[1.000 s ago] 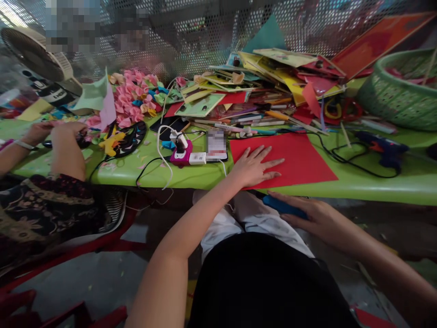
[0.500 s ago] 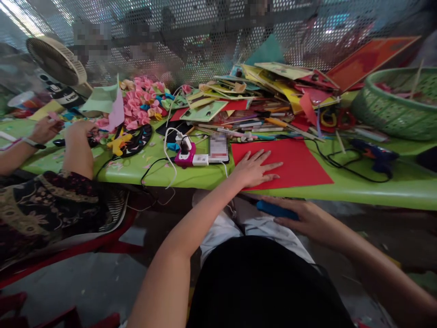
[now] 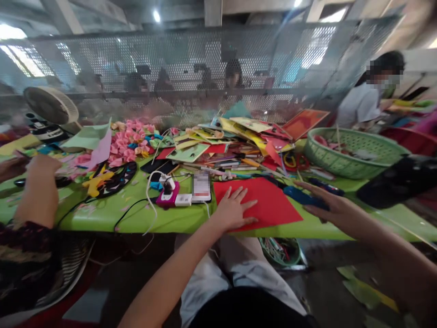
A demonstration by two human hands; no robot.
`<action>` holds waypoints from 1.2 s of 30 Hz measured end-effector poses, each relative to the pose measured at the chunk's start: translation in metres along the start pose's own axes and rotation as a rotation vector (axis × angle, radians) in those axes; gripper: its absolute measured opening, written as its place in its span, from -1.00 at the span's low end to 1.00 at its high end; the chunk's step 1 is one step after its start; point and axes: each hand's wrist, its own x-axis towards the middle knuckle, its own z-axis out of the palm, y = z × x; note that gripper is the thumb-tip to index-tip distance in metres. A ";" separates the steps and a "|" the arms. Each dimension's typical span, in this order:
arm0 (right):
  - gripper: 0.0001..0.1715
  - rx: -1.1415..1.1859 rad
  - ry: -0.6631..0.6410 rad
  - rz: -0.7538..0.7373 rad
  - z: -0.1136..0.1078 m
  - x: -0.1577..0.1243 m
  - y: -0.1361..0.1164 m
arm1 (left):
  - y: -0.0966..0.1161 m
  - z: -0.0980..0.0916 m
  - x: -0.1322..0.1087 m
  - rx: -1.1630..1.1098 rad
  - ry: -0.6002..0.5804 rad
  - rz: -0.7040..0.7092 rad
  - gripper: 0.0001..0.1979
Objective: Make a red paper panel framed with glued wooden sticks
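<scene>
A sheet of red paper [image 3: 273,200] lies at the front of the green table. My left hand [image 3: 235,210] rests flat on its left part, fingers spread. To the right, my right hand [image 3: 326,205] is over the table by the sheet's right edge, closed around a long blue tool [image 3: 303,197]. Blur hides the tool's exact kind. A dark blue glue gun [image 3: 326,186] lies just behind that hand. Left of the sheet are a phone [image 3: 201,186] and a pink power socket [image 3: 168,195] with white plugs.
Behind the sheet are piled cards [image 3: 252,130], pens and paper flowers [image 3: 128,141]. A green basket [image 3: 355,166] stands at the right, beside a black object [image 3: 396,182]. At the left are a fan [image 3: 51,107] and a co-worker's arm [image 3: 39,191]. Cables cross the table.
My right hand has risen from below the table edge to above the table at the right, carrying the blue tool. The left hand stays on the red paper. The camera has tilted up.
</scene>
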 end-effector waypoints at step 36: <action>-0.56 0.093 -0.379 -0.425 -0.019 0.045 0.005 | 0.023 -0.045 -0.051 0.025 0.263 -0.053 -0.41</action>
